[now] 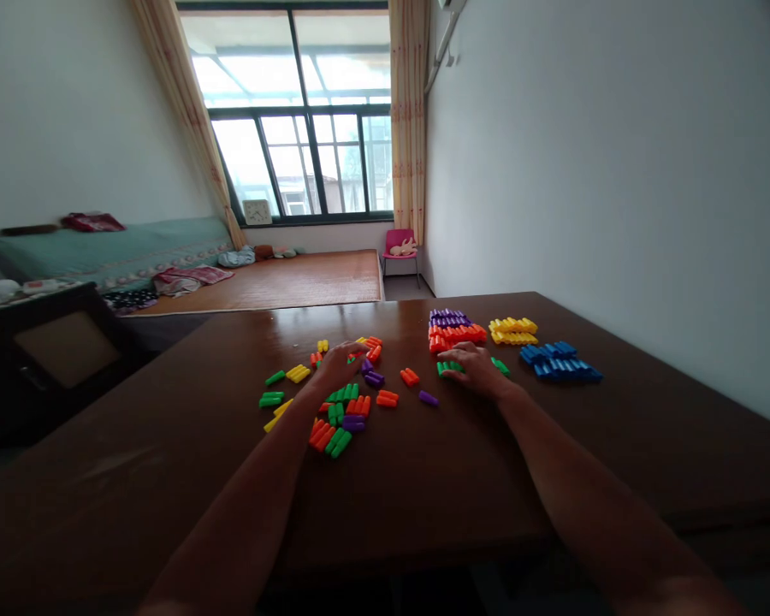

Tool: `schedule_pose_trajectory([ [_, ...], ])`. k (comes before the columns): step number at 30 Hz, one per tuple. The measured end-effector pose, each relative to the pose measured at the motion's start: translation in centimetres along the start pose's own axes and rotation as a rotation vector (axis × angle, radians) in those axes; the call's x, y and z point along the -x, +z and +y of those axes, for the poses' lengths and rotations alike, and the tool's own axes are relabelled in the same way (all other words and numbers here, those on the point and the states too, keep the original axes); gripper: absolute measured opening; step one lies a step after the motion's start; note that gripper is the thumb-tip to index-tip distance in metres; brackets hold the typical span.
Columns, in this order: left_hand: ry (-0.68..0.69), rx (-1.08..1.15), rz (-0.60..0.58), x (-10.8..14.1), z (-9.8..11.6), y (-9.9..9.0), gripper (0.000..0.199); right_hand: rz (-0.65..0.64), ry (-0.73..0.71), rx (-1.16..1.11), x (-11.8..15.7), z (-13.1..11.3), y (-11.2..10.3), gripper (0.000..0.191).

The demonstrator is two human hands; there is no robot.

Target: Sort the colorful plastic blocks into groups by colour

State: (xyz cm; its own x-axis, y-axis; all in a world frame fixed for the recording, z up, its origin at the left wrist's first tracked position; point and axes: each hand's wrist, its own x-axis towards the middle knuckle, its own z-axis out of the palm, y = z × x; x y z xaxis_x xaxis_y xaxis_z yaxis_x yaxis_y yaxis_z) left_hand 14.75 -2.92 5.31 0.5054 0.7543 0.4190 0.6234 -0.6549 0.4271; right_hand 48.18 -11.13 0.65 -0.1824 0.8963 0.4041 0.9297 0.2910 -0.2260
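Loose plastic pieces in green, yellow, orange and purple lie scattered at the table's middle left, among them a green group and an orange piece. Over their far part is my left hand, its fingertips among the pieces; whether it grips one is hidden. My right hand rests over a green row, fingers spread and curved on it. Just beyond lie orange rows and purple rows. Yellow rows and blue rows sit to the right.
The brown table runs along a white wall on the right. A single purple piece lies between my hands. Beyond the table are a bed, a pink chair and a window; a dark cabinet stands left.
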Motion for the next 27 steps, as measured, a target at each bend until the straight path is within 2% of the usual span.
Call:
schedule_pose_trajectory([
  [3, -0.057, -0.024, -0.070, 0.8, -1.4, -1.8, 0.031, -0.029, -0.039, 0.064, 0.2, -0.2, 0.8, 0.033],
  [8, -0.083, -0.063, -0.418, 2.2, -3.2, -4.9, 0.035, 0.056, -0.100, 0.139, 0.3, 0.1, 1.1, 0.034],
  [11, -0.133, -0.076, -0.611, 2.9, -3.5, -5.1, 0.043, 0.160, -0.123, 0.147, 0.2, -0.1, 0.9, 0.034],
  [13, -0.129, -0.072, -0.672, 3.1, -3.5, -4.7, 0.047, 0.217, -0.124, 0.139, 0.2, -0.8, 0.8, 0.033],
  [15, -0.116, -0.075, -0.677, 3.2, -3.4, -4.4, 0.049, 0.249, -0.128, 0.123, 0.1, -2.4, 0.7, 0.032],
  [18, -0.134, -0.059, -0.648, 3.1, -3.5, -4.1, 0.048, 0.217, -0.157, 0.073, -0.3, -6.7, 1.2, 0.032],
  [23, -0.103, -0.029, -0.536, 3.0, -4.0, -3.8, 0.035, -0.085, -0.254, 0.022, -2.9, -15.2, 3.1, 0.031],
  [27, -0.082, -0.013, -0.460, 3.3, -4.4, -3.5, 0.038, -0.253, -0.195, 0.052, -5.7, -18.8, 4.7, 0.035],
])
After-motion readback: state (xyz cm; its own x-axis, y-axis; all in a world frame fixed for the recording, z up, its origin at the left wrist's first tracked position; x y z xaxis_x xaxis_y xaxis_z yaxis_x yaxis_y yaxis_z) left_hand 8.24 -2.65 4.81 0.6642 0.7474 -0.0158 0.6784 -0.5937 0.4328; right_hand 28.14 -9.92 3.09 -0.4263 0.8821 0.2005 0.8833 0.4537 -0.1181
